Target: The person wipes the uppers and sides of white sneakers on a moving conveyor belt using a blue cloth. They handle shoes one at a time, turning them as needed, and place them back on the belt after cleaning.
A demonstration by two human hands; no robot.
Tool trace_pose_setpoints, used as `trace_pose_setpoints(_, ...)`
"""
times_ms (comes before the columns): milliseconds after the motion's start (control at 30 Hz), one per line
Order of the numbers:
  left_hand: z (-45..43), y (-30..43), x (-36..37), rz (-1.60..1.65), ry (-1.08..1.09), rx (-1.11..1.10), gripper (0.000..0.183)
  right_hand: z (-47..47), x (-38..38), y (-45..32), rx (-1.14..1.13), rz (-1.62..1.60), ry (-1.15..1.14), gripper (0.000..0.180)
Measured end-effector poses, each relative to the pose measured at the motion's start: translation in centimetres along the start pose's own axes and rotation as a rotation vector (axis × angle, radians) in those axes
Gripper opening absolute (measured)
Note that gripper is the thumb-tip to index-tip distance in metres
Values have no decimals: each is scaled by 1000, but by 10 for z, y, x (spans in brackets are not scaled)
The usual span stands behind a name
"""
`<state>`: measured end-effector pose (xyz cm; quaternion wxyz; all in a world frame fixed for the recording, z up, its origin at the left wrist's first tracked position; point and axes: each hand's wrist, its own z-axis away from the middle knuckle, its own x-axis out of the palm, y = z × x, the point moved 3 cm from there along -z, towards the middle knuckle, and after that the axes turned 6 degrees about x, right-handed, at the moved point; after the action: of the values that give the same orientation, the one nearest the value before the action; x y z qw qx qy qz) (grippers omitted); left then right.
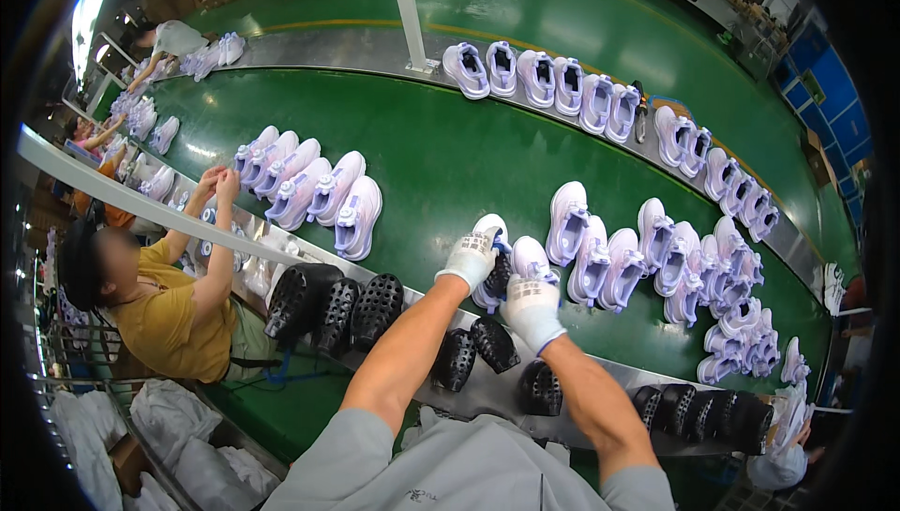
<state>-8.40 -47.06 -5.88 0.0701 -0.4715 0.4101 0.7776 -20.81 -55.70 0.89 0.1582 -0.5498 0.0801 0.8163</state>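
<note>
My left hand (472, 254), in a white work glove with printing on its back, grips a white and lavender sneaker (490, 223) by its upper. A black perforated shoe insert (498, 276) sits in the opening of that shoe, at a tilt. My right hand (532, 306), gloved the same way, lies at the heel end of a second sneaker (529, 255), close to the insert. Its fingertips are hidden, so whether it holds the shoe or the insert is unclear. Between my forearms, loose black inserts (494, 345) rest on the metal ledge (485, 388).
More sneakers (605, 261) stand to the right on the green belt (450, 138), others (316, 191) to the left. Sneakers with dark insides (538, 78) line the far metal ledge. Black inserts (337, 310) lie left along the near ledge. A co-worker (169, 300) works at left beside a white post (155, 191).
</note>
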Motion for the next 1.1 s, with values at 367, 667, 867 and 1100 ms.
trace_pose_setpoints(367,3,-10,-13,-44,-172,127,45,15,6,55,194,-530,-147,57)
trace_pose_setpoints(667,7,-10,-30,-16,-130,137,51,-6,-3,2,75,-32,18,41)
trace_pose_setpoints(867,6,-5,-21,-118,-185,244,49,0,-49,10,17,-33,-160,39)
trace_pose_setpoints(1100,-5,-18,-10,-129,-250,303,48,-5,-70,7,-362,395,-173,19)
